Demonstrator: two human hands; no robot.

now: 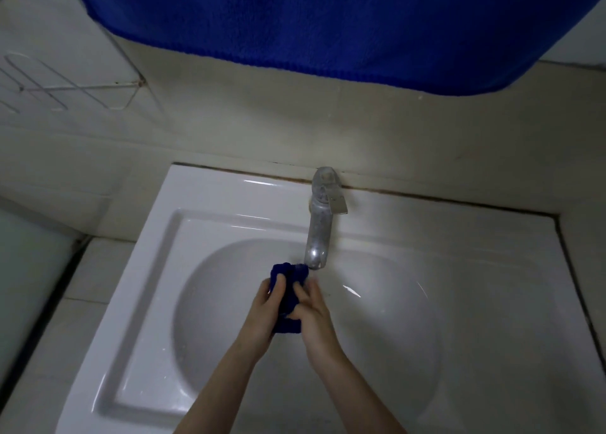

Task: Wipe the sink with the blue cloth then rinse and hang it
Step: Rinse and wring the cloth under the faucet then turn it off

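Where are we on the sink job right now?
Wiping looks finished. In hand: both hands, left hand and right hand, squeeze the bunched blue cloth under the tap spout over the sink; no water stream is visible. Hanging remains.

A large blue towel [328, 17] hangs above; a wire rack [59, 86] (empty-looking) sits on the tiled wall [262, 122].

Blue cloth and sink.
Dark blue cloth [288, 297] bunched into a tight wad, held above the white sink [157, 269] basin, just beside the tap spout.
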